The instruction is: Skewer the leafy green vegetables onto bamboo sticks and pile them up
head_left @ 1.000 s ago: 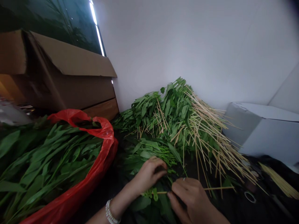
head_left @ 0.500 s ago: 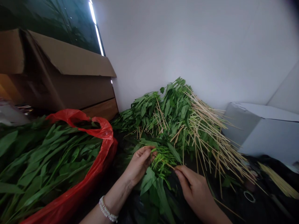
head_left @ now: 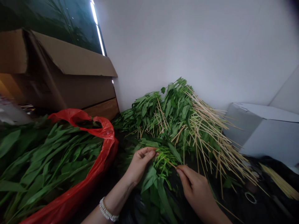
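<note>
Left hand [head_left: 139,163] pinched on a small bunch of greens [head_left: 161,163], low at centre over a dark work surface [head_left: 235,199]. Right hand [head_left: 195,188] closed on a bamboo skewer [head_left: 172,165] at the bunch's stems. Behind: heap of skewered greens [head_left: 184,121] against a white wall [head_left: 198,46]. Left: red bag [head_left: 102,146] of loose leaves, cardboard box [head_left: 70,77]. Right: white box [head_left: 263,130].
</note>
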Tool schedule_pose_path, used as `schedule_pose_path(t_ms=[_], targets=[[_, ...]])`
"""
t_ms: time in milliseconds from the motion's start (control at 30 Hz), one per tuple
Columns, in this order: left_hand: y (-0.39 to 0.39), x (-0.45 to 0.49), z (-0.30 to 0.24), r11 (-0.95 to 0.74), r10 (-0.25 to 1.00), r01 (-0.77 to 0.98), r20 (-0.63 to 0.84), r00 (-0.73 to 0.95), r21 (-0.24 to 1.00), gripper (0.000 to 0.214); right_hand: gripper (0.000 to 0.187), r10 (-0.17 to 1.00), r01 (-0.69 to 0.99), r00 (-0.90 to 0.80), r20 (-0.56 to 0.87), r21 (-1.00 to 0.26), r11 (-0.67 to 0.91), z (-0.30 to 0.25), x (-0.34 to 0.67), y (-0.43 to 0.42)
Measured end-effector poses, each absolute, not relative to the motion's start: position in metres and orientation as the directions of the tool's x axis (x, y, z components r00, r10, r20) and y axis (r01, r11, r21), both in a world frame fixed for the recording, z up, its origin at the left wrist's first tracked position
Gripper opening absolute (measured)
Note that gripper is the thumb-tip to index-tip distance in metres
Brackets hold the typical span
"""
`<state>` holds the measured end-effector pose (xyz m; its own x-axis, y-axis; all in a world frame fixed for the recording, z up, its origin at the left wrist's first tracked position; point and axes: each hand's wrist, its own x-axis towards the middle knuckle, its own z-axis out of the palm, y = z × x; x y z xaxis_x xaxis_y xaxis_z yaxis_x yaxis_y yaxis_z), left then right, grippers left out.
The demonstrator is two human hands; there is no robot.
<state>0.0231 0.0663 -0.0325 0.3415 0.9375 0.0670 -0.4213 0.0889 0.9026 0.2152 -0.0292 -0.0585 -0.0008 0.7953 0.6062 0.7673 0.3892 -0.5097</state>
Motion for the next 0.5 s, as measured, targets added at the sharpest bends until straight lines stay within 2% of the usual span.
schedule_pose_path(t_ms=[167, 500], targets=[[0.0654, 0.0246, -0.0299, 0.157, 0.933, -0.505, 0.041, 0.358, 0.849, 0.021, 0.019, 0.789, 0.778, 0.004, 0.615, -0.497, 0.384, -0.0565, 0.2139, -0.0294], [0.0659, 0.0233, -0.0333, 0.114, 0.934, -0.412, 0.044, 0.355, 0.904, 0.022, 0.022, 0.778, 0.782, 0.003, 0.628, -0.487, 0.390, -0.0546, 0.2124, -0.0305]])
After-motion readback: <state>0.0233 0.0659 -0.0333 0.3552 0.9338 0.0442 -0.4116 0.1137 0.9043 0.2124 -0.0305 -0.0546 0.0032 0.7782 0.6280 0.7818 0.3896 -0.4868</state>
